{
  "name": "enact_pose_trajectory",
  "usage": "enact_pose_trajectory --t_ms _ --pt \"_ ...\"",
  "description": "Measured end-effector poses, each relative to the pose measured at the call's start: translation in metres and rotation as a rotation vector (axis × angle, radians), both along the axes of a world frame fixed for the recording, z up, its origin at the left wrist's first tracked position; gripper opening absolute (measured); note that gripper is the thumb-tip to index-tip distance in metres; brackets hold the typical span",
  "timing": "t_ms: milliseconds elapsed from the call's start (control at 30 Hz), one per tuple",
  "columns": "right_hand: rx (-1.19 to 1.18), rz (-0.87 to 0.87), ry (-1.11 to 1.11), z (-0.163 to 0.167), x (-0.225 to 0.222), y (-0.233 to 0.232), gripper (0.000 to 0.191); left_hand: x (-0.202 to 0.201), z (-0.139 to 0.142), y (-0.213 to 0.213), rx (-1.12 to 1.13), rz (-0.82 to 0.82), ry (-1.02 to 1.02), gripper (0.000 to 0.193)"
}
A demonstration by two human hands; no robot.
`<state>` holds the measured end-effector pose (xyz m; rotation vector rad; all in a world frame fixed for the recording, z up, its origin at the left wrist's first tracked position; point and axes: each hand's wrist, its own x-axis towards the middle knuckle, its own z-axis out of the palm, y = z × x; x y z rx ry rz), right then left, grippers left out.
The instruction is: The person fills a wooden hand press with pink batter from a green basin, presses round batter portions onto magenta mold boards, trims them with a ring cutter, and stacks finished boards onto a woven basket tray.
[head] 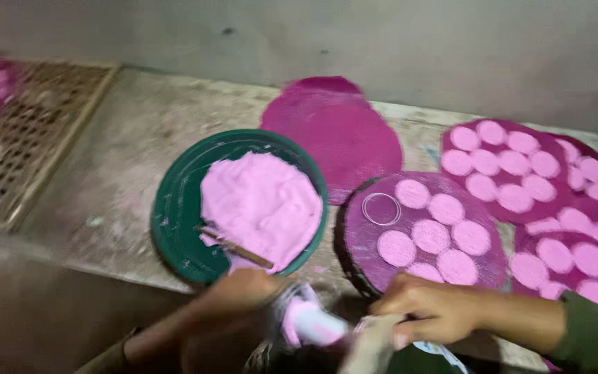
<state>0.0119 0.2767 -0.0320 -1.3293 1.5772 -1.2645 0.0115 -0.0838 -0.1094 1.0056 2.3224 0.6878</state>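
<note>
- Head view: our left hand (233, 294) sits at about 6 o'clock, fingers curled around a small spoon-like tool (309, 324) coated in pink paste; the blur keeps us from saying just what the tool is.
- Our right hand (427, 308), at about 5 o'clock, has its fingers closed on a pale cloth or bag (375, 339) just beside the coated tool.
- A green bowl (174, 208) at about 7 o'clock from centre holds a mound of pink paste (261, 204), with a thin stick (233, 246) lying across its near edge.
- At about 4 o'clock, a round purple mat (361, 232) carries pink paste discs (430, 235) and one empty ring (381, 208).
- Further mats with discs (496, 166) overlap at 3 o'clock; a bare purple mat (337, 131) lies at 12 o'clock.
- A woven rack (29, 138) rests at 9 o'clock on the stained table (126, 159).
</note>
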Motion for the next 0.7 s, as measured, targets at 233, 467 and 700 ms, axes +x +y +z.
enact_pose_trajectory --t_ms 233,467,700 --pt "0.074 -0.165 1.766 0.048 -0.096 -0.047 0.022 -0.029 -0.042 -0.108 0.274 0.425 -0.886 0.055" --pt "-0.04 -0.822 1.448 0.009 -0.15 -0.152 0.06 -0.022 -0.066 -0.071 1.295 0.593 -0.744 0.03" --pt "0.65 -0.284 0.887 -0.165 -0.105 -0.265 0.017 -0.048 -0.133 -0.118 0.562 1.043 0.607 0.013"
